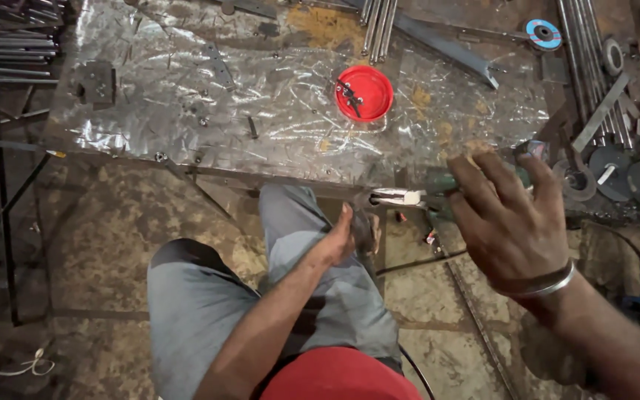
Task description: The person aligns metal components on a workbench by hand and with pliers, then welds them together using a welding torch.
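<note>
Now I am gripping the green grinder (pixel 438 185) with my right hand (pixel 509 222), my left hand (pixel 346 237) closing on its disc (pixel 364 230) at centre frame

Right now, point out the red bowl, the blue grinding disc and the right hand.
red bowl (pixel 370 83): head view, bare inner floor.
blue grinding disc (pixel 543 33): head view, blue face.
right hand (pixel 509 222): head view, back of hand.
</note>
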